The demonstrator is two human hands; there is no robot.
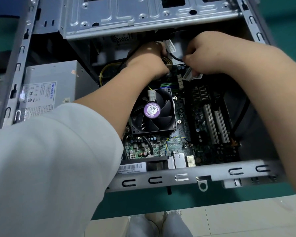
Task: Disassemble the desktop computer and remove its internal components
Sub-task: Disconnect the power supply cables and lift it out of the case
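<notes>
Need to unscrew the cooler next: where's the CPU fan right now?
In the head view, the CPU fan sits mid-case on the motherboard, under the left forearm, right of the power supply.

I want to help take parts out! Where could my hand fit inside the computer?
There is a dark bare gap right of the white slots, by the case wall. It is crowded near the top, where both hands, left and right, work among cables, and around the fan.

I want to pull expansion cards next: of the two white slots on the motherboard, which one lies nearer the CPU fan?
The left white slot: it runs closer to the CPU fan, while the other white slot lies beyond it, toward the case's right side.
</notes>
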